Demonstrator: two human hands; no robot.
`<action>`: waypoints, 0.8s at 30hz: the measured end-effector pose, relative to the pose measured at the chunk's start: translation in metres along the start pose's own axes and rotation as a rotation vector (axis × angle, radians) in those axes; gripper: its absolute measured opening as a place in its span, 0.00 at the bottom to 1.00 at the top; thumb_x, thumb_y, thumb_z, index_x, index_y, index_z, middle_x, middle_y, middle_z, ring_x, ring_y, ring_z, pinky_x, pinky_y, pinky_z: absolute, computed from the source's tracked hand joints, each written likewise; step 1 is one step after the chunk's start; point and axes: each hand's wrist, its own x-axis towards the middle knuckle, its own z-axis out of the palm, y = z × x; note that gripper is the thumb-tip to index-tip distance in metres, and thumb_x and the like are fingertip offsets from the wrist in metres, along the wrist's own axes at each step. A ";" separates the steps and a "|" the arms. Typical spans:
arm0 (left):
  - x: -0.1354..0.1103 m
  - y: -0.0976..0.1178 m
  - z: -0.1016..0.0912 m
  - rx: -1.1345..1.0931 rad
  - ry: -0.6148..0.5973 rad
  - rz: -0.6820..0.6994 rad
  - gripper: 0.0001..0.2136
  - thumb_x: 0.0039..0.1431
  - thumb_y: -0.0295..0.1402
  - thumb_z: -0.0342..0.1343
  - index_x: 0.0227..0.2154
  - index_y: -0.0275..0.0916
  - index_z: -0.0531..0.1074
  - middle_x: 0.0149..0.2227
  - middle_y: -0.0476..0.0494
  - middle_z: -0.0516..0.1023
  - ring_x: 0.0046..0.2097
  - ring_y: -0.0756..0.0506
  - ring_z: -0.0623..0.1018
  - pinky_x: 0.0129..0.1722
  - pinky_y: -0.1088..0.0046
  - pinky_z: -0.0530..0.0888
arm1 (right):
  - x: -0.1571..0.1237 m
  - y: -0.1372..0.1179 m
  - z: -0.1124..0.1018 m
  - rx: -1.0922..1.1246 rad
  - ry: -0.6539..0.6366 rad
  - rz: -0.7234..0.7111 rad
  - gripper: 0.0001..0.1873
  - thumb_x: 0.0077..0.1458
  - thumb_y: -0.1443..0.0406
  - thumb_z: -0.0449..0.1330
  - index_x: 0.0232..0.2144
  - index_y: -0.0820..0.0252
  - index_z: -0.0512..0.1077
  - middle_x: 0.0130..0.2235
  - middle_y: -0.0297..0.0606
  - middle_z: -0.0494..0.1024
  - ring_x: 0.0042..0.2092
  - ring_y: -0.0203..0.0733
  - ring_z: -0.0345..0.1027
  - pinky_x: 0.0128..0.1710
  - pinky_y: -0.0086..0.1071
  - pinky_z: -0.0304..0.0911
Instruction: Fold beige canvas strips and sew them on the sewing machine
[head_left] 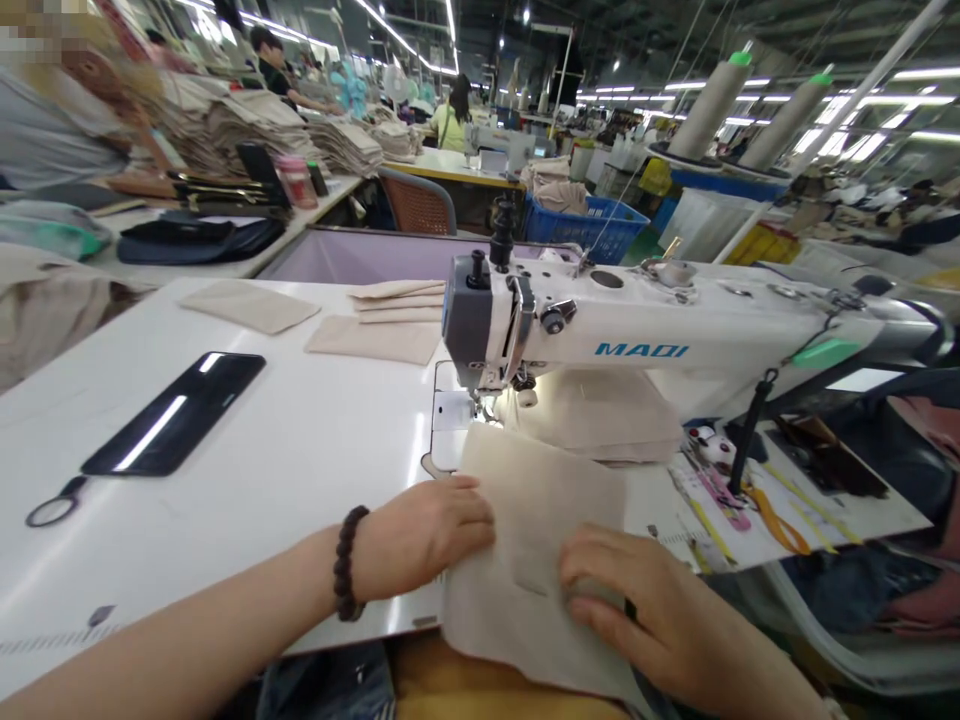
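A beige fabric piece [536,510] lies at the front of the sewing machine [585,310], its far edge close to the needle area and its near end hanging over the table edge. My left hand [424,535], with a dark beaded bracelet at the wrist, is closed on the fabric's left side. On the right side, my right hand [637,595] has its fingers curled round the fabric edge. Something small and dark shows under the right palm; I cannot make out what. More beige fabric [600,415] lies beneath the machine arm.
Folded beige pieces [382,335] and a flat one [251,305] lie left of the machine head. A phone [176,412] with a ring strap rests on the white table [300,500]. Orange-handled scissors [776,520] and small tools lie at right. Thread cones [709,105] stand behind.
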 end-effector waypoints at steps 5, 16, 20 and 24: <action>-0.070 -0.022 -0.023 -0.204 0.009 -0.326 0.14 0.57 0.23 0.43 0.40 0.40 0.71 0.43 0.45 0.76 0.45 0.48 0.75 0.46 0.74 0.72 | 0.004 0.025 0.008 -0.108 -0.114 -0.153 0.29 0.49 0.77 0.50 0.54 0.57 0.59 0.56 0.38 0.64 0.57 0.37 0.55 0.60 0.40 0.47; -0.088 -0.017 -0.018 -0.283 0.262 -0.773 0.12 0.59 0.34 0.45 0.27 0.38 0.71 0.38 0.46 0.75 0.38 0.47 0.75 0.38 0.74 0.73 | 0.085 0.027 0.043 0.359 0.333 0.158 0.12 0.54 0.66 0.52 0.42 0.62 0.67 0.30 0.37 0.75 0.30 0.39 0.69 0.30 0.31 0.67; -0.089 -0.021 -0.005 -0.246 0.332 -0.940 0.10 0.55 0.33 0.49 0.39 0.38 0.69 0.34 0.48 0.74 0.34 0.48 0.74 0.36 0.71 0.73 | 0.083 0.029 0.055 0.162 0.450 0.149 0.25 0.54 0.67 0.52 0.55 0.64 0.55 0.31 0.37 0.74 0.27 0.37 0.67 0.29 0.31 0.65; -0.099 -0.018 0.007 -0.213 0.434 -1.046 0.29 0.56 0.34 0.48 0.59 0.38 0.47 0.35 0.48 0.73 0.25 0.51 0.72 0.28 0.73 0.73 | 0.076 0.024 0.056 0.008 0.388 0.012 0.13 0.57 0.67 0.50 0.43 0.61 0.68 0.36 0.40 0.75 0.37 0.38 0.69 0.36 0.28 0.65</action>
